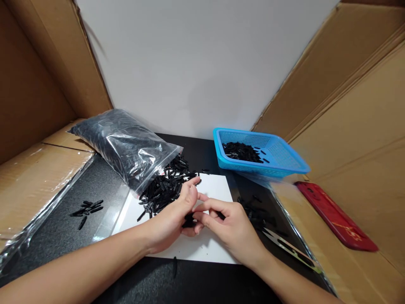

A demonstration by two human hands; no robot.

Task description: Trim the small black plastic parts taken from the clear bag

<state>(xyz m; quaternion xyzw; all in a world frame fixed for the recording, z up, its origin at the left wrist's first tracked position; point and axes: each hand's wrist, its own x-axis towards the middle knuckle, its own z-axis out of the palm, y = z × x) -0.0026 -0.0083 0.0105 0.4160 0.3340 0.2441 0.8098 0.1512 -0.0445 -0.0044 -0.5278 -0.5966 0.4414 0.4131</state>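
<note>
My left hand [174, 217] lies palm-up on a white sheet [215, 188] and cups a small bunch of black plastic sticks [189, 220]. My right hand [229, 226] meets it from the right, its fingertips pinching among those sticks. Just beyond the left hand a loose heap of the same black sticks [164, 188] spills from the mouth of a clear plastic bag [123, 143] full of them. A blue plastic basket [278, 158] at the back right holds several more sticks.
A small thread snipper [289, 248] lies right of my right hand. Several stray sticks [86, 208] sit on the black mat at left. A red flat object [335, 215] rests on cardboard at right. Cardboard walls [348, 105] enclose both sides.
</note>
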